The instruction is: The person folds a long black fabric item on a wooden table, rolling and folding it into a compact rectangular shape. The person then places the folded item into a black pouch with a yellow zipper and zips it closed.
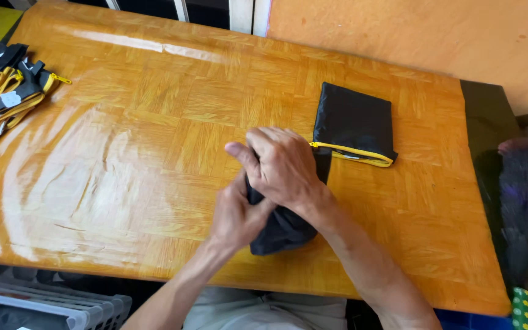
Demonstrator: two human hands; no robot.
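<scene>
A glossy wooden table (123, 159) with a parquet pattern fills the view, daylight glaring off its left half. Behind it stands an orange wall (410, 30) beside white window bars (239, 12). A white plastic crate (50, 305) sits on the floor below the table's near edge.

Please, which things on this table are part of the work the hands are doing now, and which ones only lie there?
In the work:
- left hand and right hand, both gripping bunched black fabric
- black pouch with yellow zip, joined to that fabric

Only lying there:
- pile of black and yellow items at the table's far left
- wooden table
</scene>
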